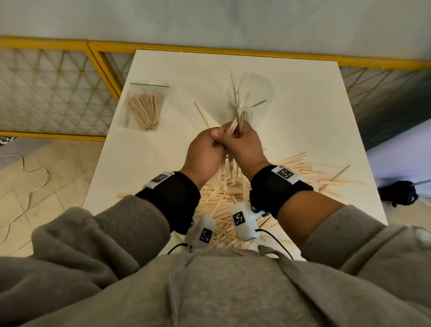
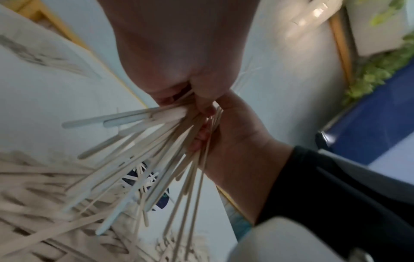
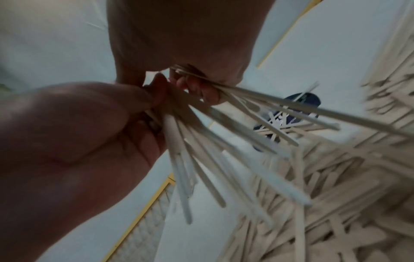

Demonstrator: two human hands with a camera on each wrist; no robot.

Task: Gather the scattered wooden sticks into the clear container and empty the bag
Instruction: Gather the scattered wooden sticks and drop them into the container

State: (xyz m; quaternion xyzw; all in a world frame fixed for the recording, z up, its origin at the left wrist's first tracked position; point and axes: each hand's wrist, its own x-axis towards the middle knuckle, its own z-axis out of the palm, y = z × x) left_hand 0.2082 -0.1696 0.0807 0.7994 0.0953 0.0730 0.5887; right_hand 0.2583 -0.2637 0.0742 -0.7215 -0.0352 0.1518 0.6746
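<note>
Both hands meet above the middle of the white table (image 1: 306,126). My left hand (image 1: 204,151) and right hand (image 1: 245,142) grip one upright bundle of wooden sticks (image 1: 235,128) together. The wrist views show the bundle (image 2: 143,141) (image 3: 224,141) fanning out below the curled fingers. Just beyond the hands stands the clear container (image 1: 256,93), with a few sticks seemingly inside it. At the far left lies the clear zip bag (image 1: 146,109), full of sticks. Between my wrists and the near edge, a big loose pile of sticks (image 1: 271,176) covers the table.
A yellow-framed mesh fence (image 1: 48,91) runs behind and to the left of the table. A pale cable (image 1: 27,189) lies on the tiled floor at left. A black object (image 1: 401,192) sits just off the table's right edge.
</note>
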